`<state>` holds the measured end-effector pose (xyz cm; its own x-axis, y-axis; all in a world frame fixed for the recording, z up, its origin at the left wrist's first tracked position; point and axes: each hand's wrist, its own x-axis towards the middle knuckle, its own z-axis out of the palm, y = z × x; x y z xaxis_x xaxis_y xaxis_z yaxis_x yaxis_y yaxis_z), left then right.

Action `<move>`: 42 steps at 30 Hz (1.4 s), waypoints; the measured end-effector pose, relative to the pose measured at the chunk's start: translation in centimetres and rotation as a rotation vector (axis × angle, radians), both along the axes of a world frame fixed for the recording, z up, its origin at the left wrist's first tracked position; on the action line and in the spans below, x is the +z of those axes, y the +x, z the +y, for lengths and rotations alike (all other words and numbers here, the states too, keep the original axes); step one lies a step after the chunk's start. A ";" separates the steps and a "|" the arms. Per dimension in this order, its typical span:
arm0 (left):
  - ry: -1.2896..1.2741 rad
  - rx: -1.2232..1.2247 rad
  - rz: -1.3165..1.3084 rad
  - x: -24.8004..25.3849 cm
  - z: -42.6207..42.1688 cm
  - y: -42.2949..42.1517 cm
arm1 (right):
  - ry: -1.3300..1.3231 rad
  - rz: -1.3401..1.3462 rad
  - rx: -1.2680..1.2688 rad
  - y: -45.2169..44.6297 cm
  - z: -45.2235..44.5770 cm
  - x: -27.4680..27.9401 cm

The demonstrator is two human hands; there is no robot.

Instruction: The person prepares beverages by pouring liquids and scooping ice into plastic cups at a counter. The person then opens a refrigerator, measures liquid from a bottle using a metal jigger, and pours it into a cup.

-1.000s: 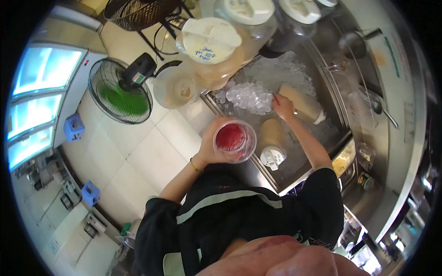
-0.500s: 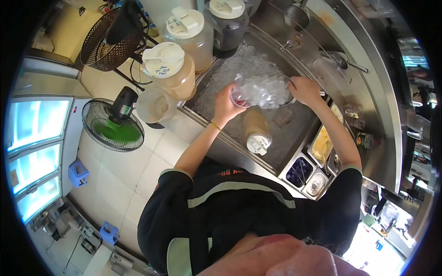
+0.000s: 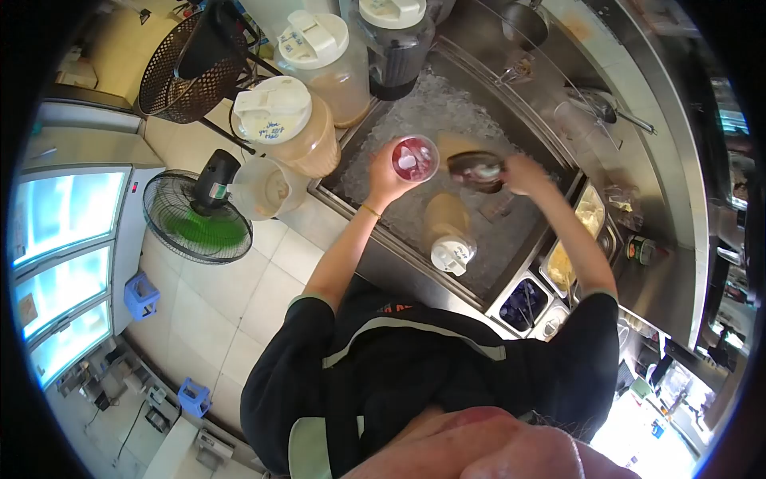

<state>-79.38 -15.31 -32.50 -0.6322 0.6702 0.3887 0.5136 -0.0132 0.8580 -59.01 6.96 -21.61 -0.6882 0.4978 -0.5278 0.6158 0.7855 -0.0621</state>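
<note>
My left hand (image 3: pixel 386 177) is wrapped round a clear cup (image 3: pixel 416 159) that holds something red with ice pieces on top. To its right, my blurred right hand (image 3: pixel 524 175) grips a dark, rounded scoop (image 3: pixel 476 171), smeared by motion. Cup and scoop are apart, both over a metal bin of crushed ice (image 3: pixel 435 104). A jug of tan liquid with a white lid (image 3: pixel 449 227) lies in the ice below them. Behind the scoop, part of another tan container shows.
Large white-lidded jars (image 3: pixel 315 136) stand at the bin's upper left, beside a translucent pitcher (image 3: pixel 267 188). A green-bladed fan (image 3: pixel 198 215) is further left. Trays of yellow (image 3: pixel 560 267) and dark purple (image 3: pixel 523 303) contents line the lower right. A ladle (image 3: pixel 598 104) rests at upper right.
The scoop was heaped with ice and tipped at the cup's rim; now it is apart to the right, with little ice visible. Ice pieces now lie in the cup.
</note>
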 end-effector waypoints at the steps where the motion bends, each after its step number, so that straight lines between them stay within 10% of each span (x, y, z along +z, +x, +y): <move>1: -0.027 -0.040 0.085 -0.2 -0.1 -0.2 | -0.030 0.005 0.053 -0.5 -0.7 -5.1; 5: -0.050 0.048 -0.150 0.8 -0.6 -0.1 | -0.049 0.229 0.355 -5.5 -5.7 -19.8; 13: -0.096 0.110 -0.230 0.6 -2.2 -1.8 | -0.361 0.324 0.046 -6.2 -7.4 -24.2; 34: -0.158 -0.380 -0.325 -2.7 1.3 -0.1 | 0.164 0.058 -0.276 -1.9 -3.7 12.0; 42: 0.057 -0.171 -0.189 3.6 2.2 1.5 | 0.086 0.231 -0.322 1.5 -3.4 4.8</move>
<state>-77.92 -13.15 -28.90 -0.5767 0.7538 0.3150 0.3308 -0.1371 0.9337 -57.48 3.53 -16.85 -0.5858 0.7428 -0.3242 0.8085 0.5634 -0.1701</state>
